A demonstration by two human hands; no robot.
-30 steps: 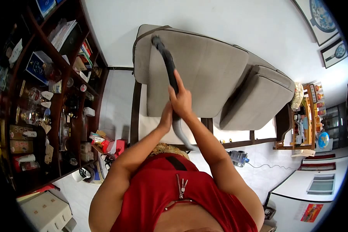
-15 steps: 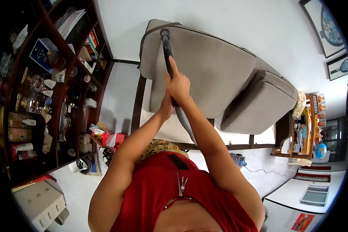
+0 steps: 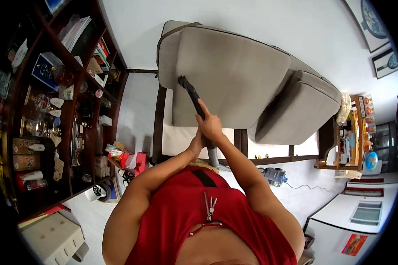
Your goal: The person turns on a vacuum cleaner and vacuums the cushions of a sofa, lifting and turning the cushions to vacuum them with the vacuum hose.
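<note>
A black vacuum cleaner nozzle (image 3: 191,92) with a small brush end rests against the left part of a large grey-beige sofa cushion (image 3: 239,75), which leans upright on the sofa. My right hand (image 3: 212,127) is wrapped round the vacuum's handle, index finger stretched along it. Just below, my left hand (image 3: 196,144) grips the same handle, its fingers partly hidden. From under my hands the grey hose (image 3: 213,155) runs down towards my waist. A second grey cushion (image 3: 294,110) leans further right on the sofa.
Dark wooden shelves (image 3: 70,154) full of bottles, boxes and books stand at left. Red boxes (image 3: 139,163) sit on the floor near the sofa frame (image 3: 243,143). A clear bluish canister (image 3: 275,176) with a cord lies behind my right arm. Framed pictures (image 3: 387,66) hang at right.
Both my hands have drawn the nozzle down the cushion, from its top left edge to about mid-height. The hose has come closer to my body.
</note>
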